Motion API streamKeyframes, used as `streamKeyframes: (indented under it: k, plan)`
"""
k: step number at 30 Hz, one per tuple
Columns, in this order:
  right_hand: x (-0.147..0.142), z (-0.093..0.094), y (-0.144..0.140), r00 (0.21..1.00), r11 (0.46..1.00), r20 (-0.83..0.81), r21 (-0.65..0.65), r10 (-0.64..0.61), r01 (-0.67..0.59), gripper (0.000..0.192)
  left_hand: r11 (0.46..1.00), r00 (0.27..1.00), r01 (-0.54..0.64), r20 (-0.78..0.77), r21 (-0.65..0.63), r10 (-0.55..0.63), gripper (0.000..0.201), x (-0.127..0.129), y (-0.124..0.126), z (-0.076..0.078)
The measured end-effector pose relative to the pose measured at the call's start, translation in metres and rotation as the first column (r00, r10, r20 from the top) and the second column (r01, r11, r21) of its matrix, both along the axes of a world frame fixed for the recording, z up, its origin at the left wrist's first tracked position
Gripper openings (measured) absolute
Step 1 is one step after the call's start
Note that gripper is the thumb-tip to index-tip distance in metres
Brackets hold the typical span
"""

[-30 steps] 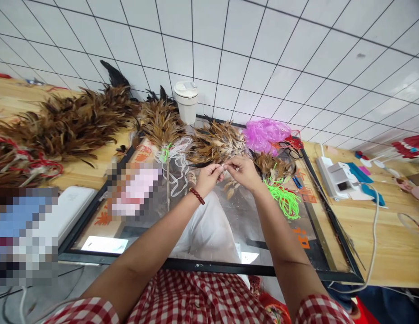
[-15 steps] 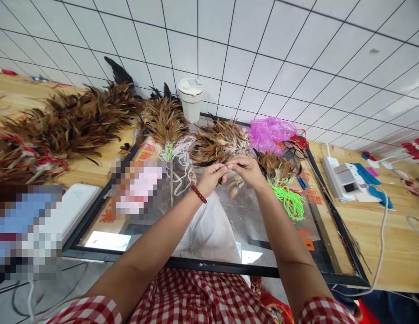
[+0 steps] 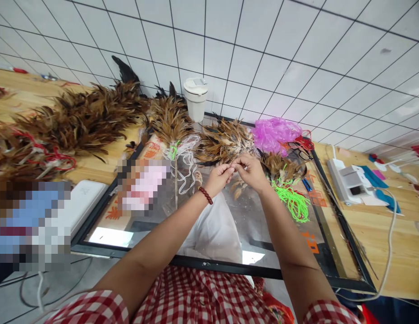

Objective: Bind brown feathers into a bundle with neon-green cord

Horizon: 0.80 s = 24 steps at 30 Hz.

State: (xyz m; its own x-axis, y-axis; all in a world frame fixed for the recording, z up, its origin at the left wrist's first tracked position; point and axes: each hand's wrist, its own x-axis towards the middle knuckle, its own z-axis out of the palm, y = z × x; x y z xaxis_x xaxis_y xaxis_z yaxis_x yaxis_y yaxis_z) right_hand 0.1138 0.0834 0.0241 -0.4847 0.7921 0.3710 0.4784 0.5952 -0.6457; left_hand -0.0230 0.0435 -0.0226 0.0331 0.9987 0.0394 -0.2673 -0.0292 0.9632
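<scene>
over the glass pane (image 3: 253, 220), just on our side of the brown feather bundle (image 3: 223, 139), our left hand (image 3: 220, 180) and right hand (image 3: 250, 173) meet tip to tip. the fingers are pinched together with hardly any gap; whatever may be caught between them is too small for us to make out, so we cannot tell what they hold. the right hand's knuckles hide part of the bundle's near edge, and partly cover some loose tan feathers (image 3: 238, 188) below.

that bundle lies along the pane's far side, its long axis running roughly left to right: brown tips fan leftward, and the paler, fluffier end sits beside a crumpled pink plastic bag (image 3: 275, 135). to its left, a feather duster (image 3: 170, 121) points its plumes at the tiled wall (image 3: 263, 49) and its stick (image 3: 176, 184) toward us. to its right, a smaller feather bundle (image 3: 284, 168) trails green cords (image 3: 293, 204) our way.

on the wooden tabletop (image 3: 410, 252), the long feather heap (image 3: 77, 119) is cut off by the left edge. we cannot name what lies under two pixelated patches; one hides part of a white device (image 3: 84, 200).
</scene>
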Motion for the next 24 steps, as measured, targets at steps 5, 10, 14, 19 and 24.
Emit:
streamKeyframes:
  k: [5,10,14,19,24]
  plan:
    - [-0.0014,0.0013,-0.0013,1.0,0.999,-0.017,-0.038,0.007,-0.008,0.016,1.0,1.0,0.0,0.0,-0.005,0.0,0.034,-0.0008,0.0004,-0.0002]
    - [-0.0007,0.004,-0.0025,1.0,1.0,-0.007,-0.019,0.013,-0.014,0.016,0.999,1.0,-0.013,0.015,-0.03,0.013,0.027,-0.0012,0.0012,-0.0007]
    - [0.0002,0.0035,-0.002,0.999,0.999,-0.003,0.002,0.041,-0.041,0.017,0.999,1.0,0.005,-0.001,-0.043,-0.005,0.028,-0.0014,0.0017,-0.0007]
    - [-0.0015,-0.0006,-0.0029,0.999,0.998,0.04,0.06,-0.03,0.028,0.013,0.998,0.999,-0.027,0.017,-0.056,0.028,0.022,-0.0004,0.0015,-0.0007]
    - [-0.001,0.0029,-0.004,0.997,0.997,0.075,0.079,-0.02,0.014,0.012,0.998,1.0,-0.002,-0.006,-0.06,0.001,0.028,-0.0015,0.0005,-0.0012]
